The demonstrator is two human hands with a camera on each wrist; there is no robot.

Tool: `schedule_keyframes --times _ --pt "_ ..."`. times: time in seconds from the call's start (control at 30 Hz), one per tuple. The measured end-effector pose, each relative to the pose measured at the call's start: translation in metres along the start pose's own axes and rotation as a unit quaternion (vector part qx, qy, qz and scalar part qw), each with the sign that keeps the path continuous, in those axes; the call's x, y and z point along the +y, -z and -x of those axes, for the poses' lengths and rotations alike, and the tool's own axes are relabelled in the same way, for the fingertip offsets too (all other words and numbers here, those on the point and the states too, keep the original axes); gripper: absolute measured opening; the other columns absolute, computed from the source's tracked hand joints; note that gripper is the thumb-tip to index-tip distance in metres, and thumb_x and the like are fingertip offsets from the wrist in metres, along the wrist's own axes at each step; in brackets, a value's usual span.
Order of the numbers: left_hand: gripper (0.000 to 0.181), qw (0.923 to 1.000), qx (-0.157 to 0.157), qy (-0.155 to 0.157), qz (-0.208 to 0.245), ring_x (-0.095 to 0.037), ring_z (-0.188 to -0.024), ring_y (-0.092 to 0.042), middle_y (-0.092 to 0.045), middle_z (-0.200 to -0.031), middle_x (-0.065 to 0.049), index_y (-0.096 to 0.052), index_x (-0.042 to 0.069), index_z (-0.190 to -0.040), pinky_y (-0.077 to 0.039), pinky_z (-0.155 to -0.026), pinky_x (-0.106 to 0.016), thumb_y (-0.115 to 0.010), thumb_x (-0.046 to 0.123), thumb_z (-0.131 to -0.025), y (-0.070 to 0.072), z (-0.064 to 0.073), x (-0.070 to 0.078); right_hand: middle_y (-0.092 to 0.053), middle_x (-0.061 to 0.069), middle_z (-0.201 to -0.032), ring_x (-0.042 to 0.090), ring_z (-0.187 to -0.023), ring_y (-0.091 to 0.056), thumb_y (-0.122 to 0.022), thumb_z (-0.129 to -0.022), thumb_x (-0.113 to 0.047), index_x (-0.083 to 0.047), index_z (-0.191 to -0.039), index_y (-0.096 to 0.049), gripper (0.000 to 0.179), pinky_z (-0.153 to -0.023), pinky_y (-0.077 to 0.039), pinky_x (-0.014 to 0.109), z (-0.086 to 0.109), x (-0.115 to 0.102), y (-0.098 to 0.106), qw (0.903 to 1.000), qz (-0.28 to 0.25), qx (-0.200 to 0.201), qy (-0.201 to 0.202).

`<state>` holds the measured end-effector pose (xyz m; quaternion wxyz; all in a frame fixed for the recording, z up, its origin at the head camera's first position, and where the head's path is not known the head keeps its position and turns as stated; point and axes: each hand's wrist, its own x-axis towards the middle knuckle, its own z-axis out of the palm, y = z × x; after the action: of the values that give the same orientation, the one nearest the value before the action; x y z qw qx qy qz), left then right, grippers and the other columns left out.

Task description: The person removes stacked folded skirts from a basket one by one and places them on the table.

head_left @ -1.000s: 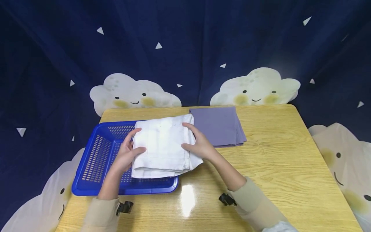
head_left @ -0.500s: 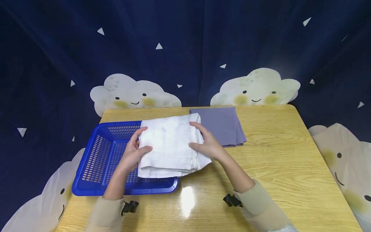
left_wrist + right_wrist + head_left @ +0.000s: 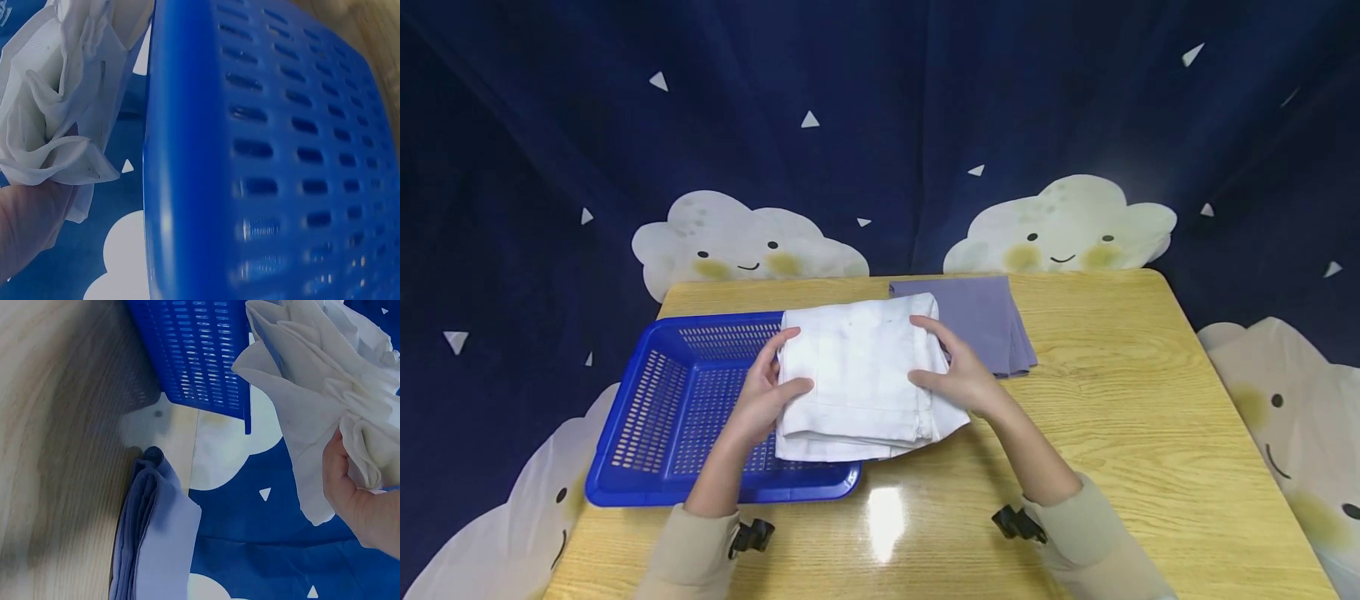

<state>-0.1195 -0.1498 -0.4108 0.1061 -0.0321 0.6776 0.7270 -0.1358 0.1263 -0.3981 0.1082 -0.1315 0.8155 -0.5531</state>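
Observation:
Both hands hold a folded white cloth [image 3: 861, 375] with several layers, lifted above the right part of the blue basket [image 3: 613, 400]. My left hand [image 3: 767, 393] grips its left edge, thumb on top and other fingers partly hidden. The right hand [image 3: 957, 375] pinches the opposite edge, thumb and a finger on top. In the right wrist view the white cloth [image 3: 325, 394] hangs in loose folds beside the right hand [image 3: 356, 500]. The left wrist view shows its layered edge [image 3: 56, 112] near the basket's rim [image 3: 187, 156].
A folded purple cloth [image 3: 981, 321] lies at the back of the wooden table [image 3: 1135, 417], partly behind the white cloth and right hand. The basket has perforated walls and stands at the table's left. A dark blue curtain [image 3: 880, 100] with clouds hangs behind the table.
Both hands have carried the white cloth steadily to the right, from over the basket's middle toward and past its right rim. Basket and purple cloth have stayed in place.

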Motion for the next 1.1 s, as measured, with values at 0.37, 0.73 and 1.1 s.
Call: schedule_keyframes --times 0.37,0.73,1.1 --pt "0.074 1.0 -0.005 -0.003 -0.003 -0.024 -0.097 -0.053 -0.046 -0.118 -0.021 -0.033 0.018 -0.138 -0.053 -0.069 -0.04 -0.054 -0.014 -0.075 -0.016 -0.001 -0.002 -0.028 0.009 -0.146 0.031 -0.134 -0.022 -0.069 -0.078 -0.006 -0.021 -0.138 -0.038 0.069 -0.104 -0.022 0.055 0.01 0.009 0.011 0.9999 -0.015 0.007 -0.004" --pt "0.074 0.9994 -0.016 -0.016 0.024 -0.022 -0.097 -0.053 -0.048 -0.117 -0.02 -0.035 0.015 -0.137 -0.052 -0.072 -0.037 -0.053 -0.018 -0.073 -0.034 -0.001 -0.006 -0.022 0.01 -0.148 0.031 -0.136 -0.014 -0.068 -0.08 -0.007 -0.02 -0.139 -0.037 0.068 -0.105 -0.019 0.056 0.021 0.019 0.023 0.9996 -0.027 0.005 -0.01" --pt "0.075 0.9991 -0.02 -0.032 0.021 -0.025 -0.098 -0.053 -0.048 -0.117 -0.023 -0.037 0.014 -0.137 -0.053 -0.073 -0.038 -0.054 -0.018 -0.071 -0.047 -0.001 -0.01 -0.02 0.01 -0.149 0.033 -0.137 -0.01 -0.067 -0.081 -0.007 -0.018 -0.14 -0.035 0.068 -0.105 -0.015 0.059 0.031 0.024 0.033 0.9995 -0.028 0.008 -0.01"
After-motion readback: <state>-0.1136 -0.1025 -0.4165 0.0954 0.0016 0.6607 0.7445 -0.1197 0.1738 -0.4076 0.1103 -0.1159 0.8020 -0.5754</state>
